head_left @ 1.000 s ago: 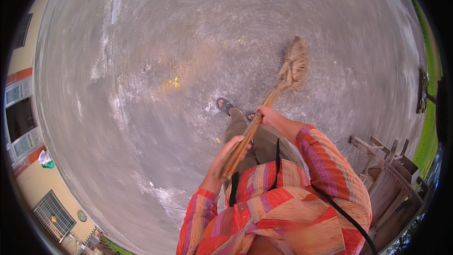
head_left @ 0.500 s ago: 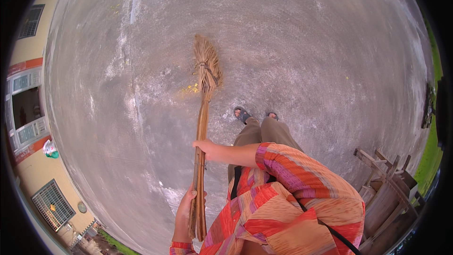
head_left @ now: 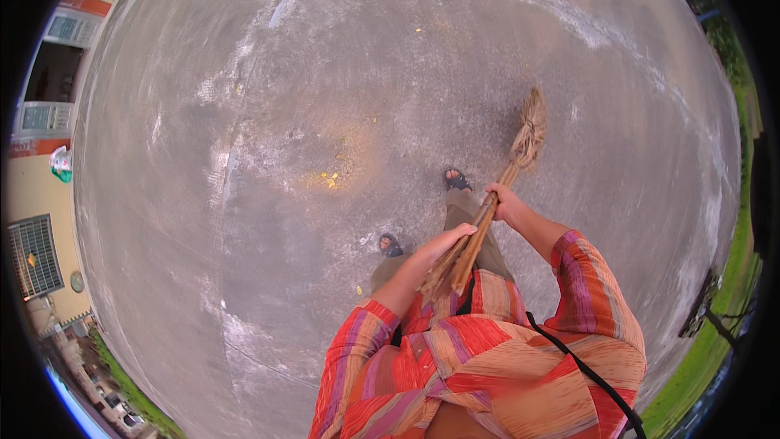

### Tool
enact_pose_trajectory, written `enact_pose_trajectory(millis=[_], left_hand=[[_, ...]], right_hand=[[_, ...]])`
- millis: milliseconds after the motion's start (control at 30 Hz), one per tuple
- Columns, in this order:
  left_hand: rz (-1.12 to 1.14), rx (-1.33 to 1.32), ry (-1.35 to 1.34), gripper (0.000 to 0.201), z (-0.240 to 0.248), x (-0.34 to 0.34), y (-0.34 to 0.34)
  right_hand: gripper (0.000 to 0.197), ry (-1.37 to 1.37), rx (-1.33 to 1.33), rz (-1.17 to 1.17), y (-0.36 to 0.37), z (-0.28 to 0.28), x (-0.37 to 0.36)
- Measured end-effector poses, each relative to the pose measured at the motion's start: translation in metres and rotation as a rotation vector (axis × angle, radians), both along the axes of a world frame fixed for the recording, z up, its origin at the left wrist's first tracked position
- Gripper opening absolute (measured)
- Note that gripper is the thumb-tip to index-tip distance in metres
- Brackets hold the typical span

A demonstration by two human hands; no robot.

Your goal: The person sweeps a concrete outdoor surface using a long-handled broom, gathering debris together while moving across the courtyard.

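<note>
A long straw broom [head_left: 529, 145] slants across my front, its bristle head out to the far right by the concrete floor. My right hand [head_left: 505, 202] is wrapped round the handle below the bristles. Nearer my body, my left hand [head_left: 457, 236] closes on the same handle, whose split stalk ends spread out by my waist. Left of the broom, a small pile of yellow bits [head_left: 329, 180] lies on the floor with fine brownish dust around it. The undersides of both grips are hidden.
My sandalled feet [head_left: 457, 178] stand apart on the grey concrete [head_left: 268, 252]. A building wall [head_left: 28, 187] with windows and a doorway runs along the left edge. Grass [head_left: 723, 301] borders the right side. A pale raised line [head_left: 284, 0] crosses the floor.
The broom has swung from centre-left over to the right, both hands going with it. My feet have moved apart, and the view has turned. The yellow bits now lie away from the bristles.
</note>
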State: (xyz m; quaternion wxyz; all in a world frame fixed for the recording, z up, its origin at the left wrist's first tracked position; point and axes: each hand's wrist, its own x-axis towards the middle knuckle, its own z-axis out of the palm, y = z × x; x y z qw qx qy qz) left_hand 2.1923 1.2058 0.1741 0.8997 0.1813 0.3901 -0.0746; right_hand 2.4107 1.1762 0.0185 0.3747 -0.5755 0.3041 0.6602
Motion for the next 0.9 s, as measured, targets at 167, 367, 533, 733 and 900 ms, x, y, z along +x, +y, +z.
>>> enact_pose_trajectory(millis=[167, 367, 533, 733, 900], left_hand=[[0.107, -0.025, 0.061, 0.041, 0.034, 0.1, 0.061], [0.409, -0.096, 0.353, 0.042, 0.049, 0.015, 0.071], [0.626, -0.119, 0.562, 0.045, 0.115, -0.046, 0.042], [0.49, 0.0, 0.623, 0.062, 0.159, -0.053, 0.03], [0.443, 0.056, 0.538, 0.068, 0.165, -0.044, 0.042]], right_hand=[[0.014, -0.078, -0.144, 0.044, 0.017, -0.059, 0.094], [0.014, 0.206, -0.202, 0.107, 0.091, -0.066, -0.044], [0.016, 0.423, 0.051, 0.318, 0.109, 0.007, -0.166], [0.013, 0.658, 0.151, 0.408, 0.128, 0.068, -0.187], [0.015, 0.604, 0.133, 0.417, 0.158, 0.097, -0.154]])
